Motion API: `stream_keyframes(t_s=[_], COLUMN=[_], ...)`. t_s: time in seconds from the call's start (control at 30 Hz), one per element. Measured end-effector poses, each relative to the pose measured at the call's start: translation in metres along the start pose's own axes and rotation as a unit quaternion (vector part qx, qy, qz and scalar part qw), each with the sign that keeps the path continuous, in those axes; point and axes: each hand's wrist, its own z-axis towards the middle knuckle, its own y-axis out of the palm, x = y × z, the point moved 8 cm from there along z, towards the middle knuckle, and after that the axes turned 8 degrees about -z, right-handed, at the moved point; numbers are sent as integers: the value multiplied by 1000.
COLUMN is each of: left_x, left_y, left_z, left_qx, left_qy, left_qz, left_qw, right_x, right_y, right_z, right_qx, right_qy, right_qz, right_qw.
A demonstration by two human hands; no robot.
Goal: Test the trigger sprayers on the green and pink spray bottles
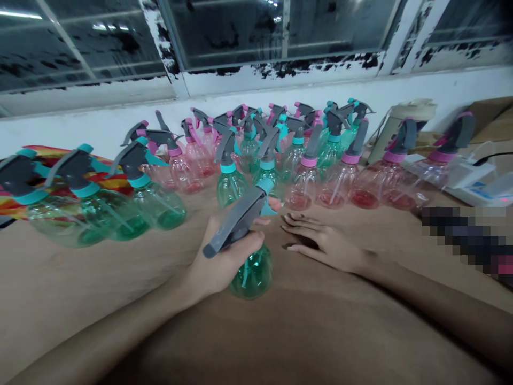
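My left hand [222,256] is wrapped round the neck of a green spray bottle [252,275] with a grey and turquoise trigger head. The bottle's base is near the middle of the table, and its head tilts toward me. My fingers cover the collar. To the right, my right hand [331,246] rests on the wooden table [320,331], fingers stretched out and holding nothing. Behind both hands stand a green spray bottle [231,187] and a pink spray bottle [300,187], among several others.
Three green spray bottles [160,206] stand at the left before a red and yellow cloth or bag [120,182]. Several pink bottles [364,187] line the right. A pale jug-like container [401,128], a white power strip [468,176] and a cardboard box [491,117] lie beyond. A windowed wall [120,104] backs the table.
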Motion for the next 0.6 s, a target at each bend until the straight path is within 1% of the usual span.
stream_keyframes(t_s=[0.13,0.3,0.47,0.6], left_x=[3,2,7,-2], left_y=[2,0,-3,-4], left_z=[0,0,-1,0], left_qx=[-13,-23,-5,2], left_qy=[6,-9,2,-17], left_qz=[18,54,55,62], left_qw=[1000,998,998,998], right_x=[-1,-1,0,-2], right_y=[0,0,0,-1], right_z=[0,0,0,1], right_qx=[-7,-13,-6,-9], right_qy=[2,4,7,8], right_qz=[0,3,8,11], right_qw=[1000,1000,1000,1000])
